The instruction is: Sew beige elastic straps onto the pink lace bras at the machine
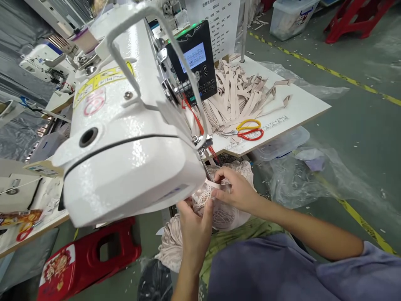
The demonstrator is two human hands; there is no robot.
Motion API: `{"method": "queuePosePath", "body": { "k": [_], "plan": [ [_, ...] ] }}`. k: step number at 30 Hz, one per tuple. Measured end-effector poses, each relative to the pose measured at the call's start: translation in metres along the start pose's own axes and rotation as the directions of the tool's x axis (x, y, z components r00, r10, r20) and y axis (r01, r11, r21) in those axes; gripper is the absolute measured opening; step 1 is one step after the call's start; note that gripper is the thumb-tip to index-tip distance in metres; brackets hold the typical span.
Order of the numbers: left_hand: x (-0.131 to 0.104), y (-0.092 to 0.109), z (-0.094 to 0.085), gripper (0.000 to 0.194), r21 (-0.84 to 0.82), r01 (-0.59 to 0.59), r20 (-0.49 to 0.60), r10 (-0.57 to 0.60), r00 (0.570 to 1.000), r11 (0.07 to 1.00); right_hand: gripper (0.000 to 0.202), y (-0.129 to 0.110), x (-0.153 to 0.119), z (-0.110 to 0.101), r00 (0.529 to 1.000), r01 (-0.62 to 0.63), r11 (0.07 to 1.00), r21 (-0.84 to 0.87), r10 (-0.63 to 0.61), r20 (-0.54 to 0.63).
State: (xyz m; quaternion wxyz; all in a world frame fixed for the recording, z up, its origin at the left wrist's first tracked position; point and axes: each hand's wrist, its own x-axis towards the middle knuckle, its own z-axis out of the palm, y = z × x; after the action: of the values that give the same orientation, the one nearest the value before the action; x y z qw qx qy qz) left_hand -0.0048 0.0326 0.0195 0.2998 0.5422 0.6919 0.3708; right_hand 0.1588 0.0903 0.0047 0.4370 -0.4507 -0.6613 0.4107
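Observation:
A pale pink lace bra [225, 215] hangs below the needle area of a large white sewing machine [134, 171]. My left hand [197, 221] has its thumb and fingers closed on the near edge of the lace, just under the machine head. With thumb and forefinger my right hand [234, 188] pinches a narrow pale strap [213, 184] at the bra's upper edge, close to the machine's needle bar [205, 167]. The machine head hides part of the left fingertips and the spot beneath the needle.
On the white table [300, 106] lie a heap of beige fabric strips [234, 92] and red-and-yellow scissors [247, 130]. A control panel [194, 60] stands behind the machine. A red stool [90, 257] is at lower left, and bundled pale straps [172, 244] hang beside my left wrist.

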Motion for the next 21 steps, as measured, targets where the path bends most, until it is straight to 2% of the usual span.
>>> {"method": "queuePosePath", "body": {
  "k": [5, 10, 13, 16, 21],
  "plan": [
    [-0.006, -0.013, -0.003, 0.045, -0.093, -0.090, -0.102, 0.080, 0.992, 0.992, 0.040, -0.006, -0.001, -0.002, 1.000, -0.026, 0.999, 0.023, 0.025, 0.008],
    [-0.007, -0.024, -0.007, 0.037, -0.215, -0.169, -0.113, 0.147, 0.983, 0.962, 0.035, -0.008, -0.002, 0.000, 0.998, -0.060, 0.997, 0.044, 0.060, 0.004],
    [-0.006, -0.024, -0.010, 0.036, -0.234, -0.135, -0.094, 0.116, 0.989, 0.963, 0.034, -0.005, 0.000, 0.005, 0.996, -0.094, 0.992, 0.084, 0.094, -0.001],
    [-0.008, -0.020, -0.011, 0.040, -0.261, -0.097, -0.072, 0.081, 0.994, 0.960, 0.038, -0.002, 0.000, 0.009, 0.986, -0.168, 0.964, 0.206, 0.164, 0.035],
    [-0.025, -0.008, -0.010, 0.037, -0.402, 0.005, 0.014, 0.000, 1.000, 0.915, 0.035, -0.006, -0.014, -0.004, 0.956, -0.290, 0.908, 0.302, 0.261, 0.134]
  ]
}}
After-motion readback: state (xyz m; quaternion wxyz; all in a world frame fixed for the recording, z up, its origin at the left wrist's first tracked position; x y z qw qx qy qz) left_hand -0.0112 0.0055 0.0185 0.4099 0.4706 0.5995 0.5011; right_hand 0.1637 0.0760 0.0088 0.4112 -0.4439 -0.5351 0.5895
